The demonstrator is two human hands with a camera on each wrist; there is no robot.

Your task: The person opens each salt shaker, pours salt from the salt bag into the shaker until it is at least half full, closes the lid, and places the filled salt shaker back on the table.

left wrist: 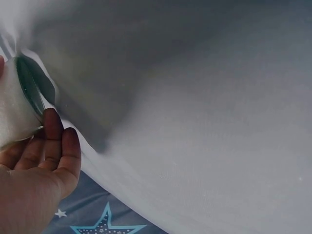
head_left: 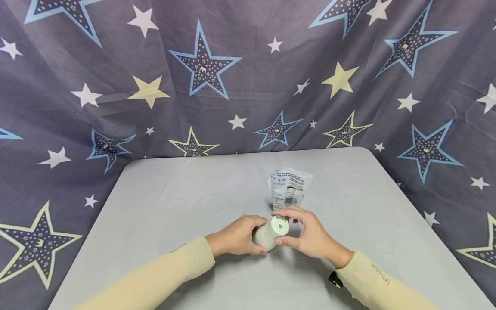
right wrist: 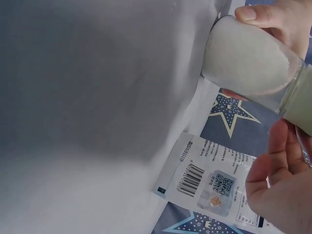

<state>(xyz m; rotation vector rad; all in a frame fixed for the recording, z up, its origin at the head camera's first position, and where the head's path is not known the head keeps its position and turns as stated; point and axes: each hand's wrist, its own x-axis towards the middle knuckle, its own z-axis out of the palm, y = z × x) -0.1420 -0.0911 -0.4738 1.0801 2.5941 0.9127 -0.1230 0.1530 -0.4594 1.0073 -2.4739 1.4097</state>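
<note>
A clear glass salt jar [right wrist: 248, 58], mostly full of white grains, is tilted over the table between the two hands. My left hand [head_left: 238, 237] grips the jar's body, thumb on one side and fingers on the other. With thumb and fingers, my right hand [head_left: 311, 234] holds the pale green cap [head_left: 279, 226], which sits on the jar's neck. In the left wrist view, the greenish glass base [left wrist: 31, 87] shows beside the left fingers. Just behind the right hand stands a white printed salt pouch [head_left: 289, 187], its lower edge partly hidden in the head view.
The grey-white cloth on the table [head_left: 186, 193] spreads around the hands. A dark curtain with stars [head_left: 240, 56] hangs along the back and both sides. A small black object [head_left: 335, 280] is at the right sleeve's cuff.
</note>
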